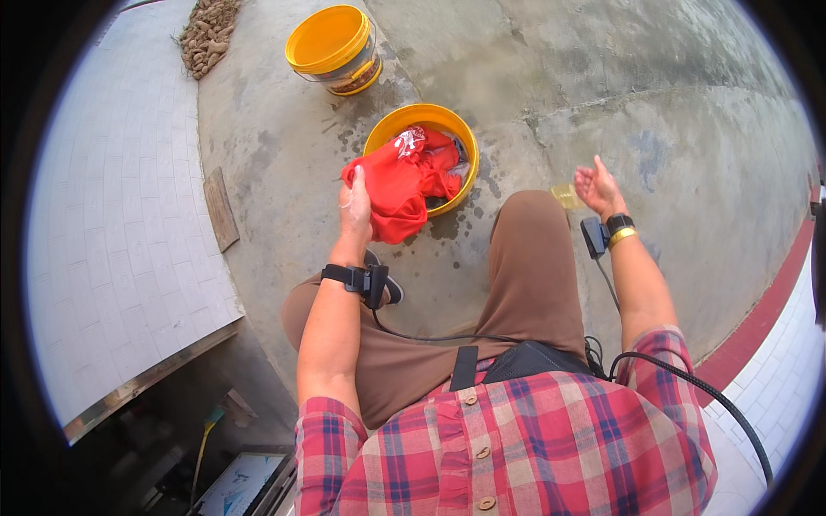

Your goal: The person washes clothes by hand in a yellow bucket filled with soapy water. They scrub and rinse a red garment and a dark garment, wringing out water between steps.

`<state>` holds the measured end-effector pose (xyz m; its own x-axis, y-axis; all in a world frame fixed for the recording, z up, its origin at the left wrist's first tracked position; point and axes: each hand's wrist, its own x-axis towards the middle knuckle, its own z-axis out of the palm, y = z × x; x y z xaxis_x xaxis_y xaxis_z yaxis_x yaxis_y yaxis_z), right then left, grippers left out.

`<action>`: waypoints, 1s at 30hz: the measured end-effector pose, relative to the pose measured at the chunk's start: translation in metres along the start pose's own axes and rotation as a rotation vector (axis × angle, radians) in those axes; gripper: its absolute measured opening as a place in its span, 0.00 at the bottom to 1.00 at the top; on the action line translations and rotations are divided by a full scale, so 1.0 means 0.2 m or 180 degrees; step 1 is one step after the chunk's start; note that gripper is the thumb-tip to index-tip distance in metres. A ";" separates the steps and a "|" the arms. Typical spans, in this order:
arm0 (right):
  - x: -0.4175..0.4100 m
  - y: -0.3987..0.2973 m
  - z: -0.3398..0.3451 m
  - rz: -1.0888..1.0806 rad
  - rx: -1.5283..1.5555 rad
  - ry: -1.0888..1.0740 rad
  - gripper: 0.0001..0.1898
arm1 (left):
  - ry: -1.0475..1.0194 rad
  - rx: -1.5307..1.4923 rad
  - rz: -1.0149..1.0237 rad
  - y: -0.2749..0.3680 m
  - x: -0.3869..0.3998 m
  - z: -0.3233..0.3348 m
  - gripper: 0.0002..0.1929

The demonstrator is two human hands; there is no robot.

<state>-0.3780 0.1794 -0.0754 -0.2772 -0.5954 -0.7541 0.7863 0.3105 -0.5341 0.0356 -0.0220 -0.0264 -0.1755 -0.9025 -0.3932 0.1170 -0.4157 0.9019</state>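
My left hand [354, 203] grips the edge of a wet red garment [399, 187] with a white print. Part of the garment hangs over the near-left rim of a yellow bucket [474, 158], and the rest lies inside it. Darker and pale cloth [459, 169] shows beneath the red fabric. Out to the right, beyond my raised knee, my right hand [599, 188] is held with thumb and fingers apart and nothing between them. Beside its fingertips is a translucent yellowish block [566, 195], possibly soap, partly hidden by the knee.
Another yellow bucket [335, 40] with a wire handle stands farther off. A heap of root vegetables [210, 37] lies at the upper left, by white tiling [129, 213]. A flat wooden piece [221, 209] rests near the tile edge. Cables [716, 387] run from my wrist devices and waist.
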 end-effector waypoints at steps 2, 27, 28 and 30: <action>-0.05 -0.16 0.28 -0.0446 -0.0239 -0.0453 0.31 | 0.0038 0.0079 0.0074 0.01 -0.01 0.02 0.19; 0.00 0.53 1.37 -0.3349 -0.4912 -0.2667 0.14 | 0.0559 0.1284 0.1306 0.27 -0.08 -0.13 0.14; 0.00 0.51 1.36 -0.3049 -0.4809 -0.2637 0.14 | 0.0613 0.1354 0.1262 0.26 -0.07 -0.13 0.16; -0.01 0.49 1.36 -0.1983 -0.4284 -0.2682 0.14 | 0.0693 0.1126 0.1062 0.24 -0.05 -0.16 0.17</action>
<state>-0.1499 0.0099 -0.0221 0.3555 -0.9206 -0.1620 -0.4295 -0.0070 -0.9030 0.0742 -0.0372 0.0158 0.0262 -0.9973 -0.0688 -0.2115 -0.0728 0.9747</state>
